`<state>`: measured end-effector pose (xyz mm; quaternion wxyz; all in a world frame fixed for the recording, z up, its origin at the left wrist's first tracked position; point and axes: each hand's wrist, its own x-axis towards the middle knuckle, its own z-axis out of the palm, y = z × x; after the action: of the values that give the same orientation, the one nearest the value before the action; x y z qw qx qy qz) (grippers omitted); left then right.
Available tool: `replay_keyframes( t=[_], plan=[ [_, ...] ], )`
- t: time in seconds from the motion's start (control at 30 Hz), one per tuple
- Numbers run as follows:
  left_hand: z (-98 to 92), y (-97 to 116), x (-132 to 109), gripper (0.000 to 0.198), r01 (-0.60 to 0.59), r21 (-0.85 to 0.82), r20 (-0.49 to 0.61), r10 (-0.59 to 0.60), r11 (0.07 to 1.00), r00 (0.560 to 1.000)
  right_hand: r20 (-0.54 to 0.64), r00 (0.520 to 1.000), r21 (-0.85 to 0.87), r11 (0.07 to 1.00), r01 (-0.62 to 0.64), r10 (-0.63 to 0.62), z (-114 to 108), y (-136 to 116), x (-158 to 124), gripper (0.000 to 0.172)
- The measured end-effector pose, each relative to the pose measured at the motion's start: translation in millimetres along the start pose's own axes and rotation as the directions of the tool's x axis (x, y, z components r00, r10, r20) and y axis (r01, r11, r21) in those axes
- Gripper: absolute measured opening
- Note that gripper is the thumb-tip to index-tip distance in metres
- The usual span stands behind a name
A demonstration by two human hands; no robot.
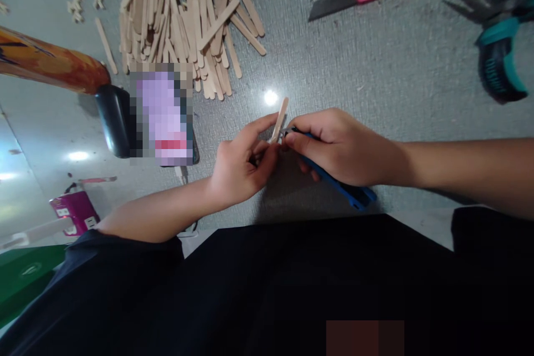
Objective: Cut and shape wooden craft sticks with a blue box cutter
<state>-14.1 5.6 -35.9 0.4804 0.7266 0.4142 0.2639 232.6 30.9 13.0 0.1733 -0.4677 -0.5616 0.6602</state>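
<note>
Craft stick (281,116) pinched in my left hand (244,161), short of stick pile (182,28) | right hand (336,144) gripping blue cutter (354,196) | mid-trim I guess, next slice wants steadiness

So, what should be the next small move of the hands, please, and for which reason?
Probably the left hand should shift its grip slightly away from the blade. It pinches the wooden stick near its lower end, while the right hand holds the blue cutter with its blade very close to that pinch.
</note>
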Motion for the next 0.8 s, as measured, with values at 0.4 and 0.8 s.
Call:
replay_keyframes(
  t=[0.4,0.8],
  plan=[
    [0.8,2.5,2.2,0.049,-0.095,0.090,-0.066,0.101,0.991,0.993,-0.009,0.999,-0.009,0.999,-0.038,0.037,1.6,1.5,0.7,0.046],
    [-0.2,5.6,6.4,0.052,-0.300,0.341,-0.050,0.336,0.891,0.941,0.014,0.995,-0.042,0.995,-0.094,0.094,2.1,0.2,1.9,0.052]
  ],
)
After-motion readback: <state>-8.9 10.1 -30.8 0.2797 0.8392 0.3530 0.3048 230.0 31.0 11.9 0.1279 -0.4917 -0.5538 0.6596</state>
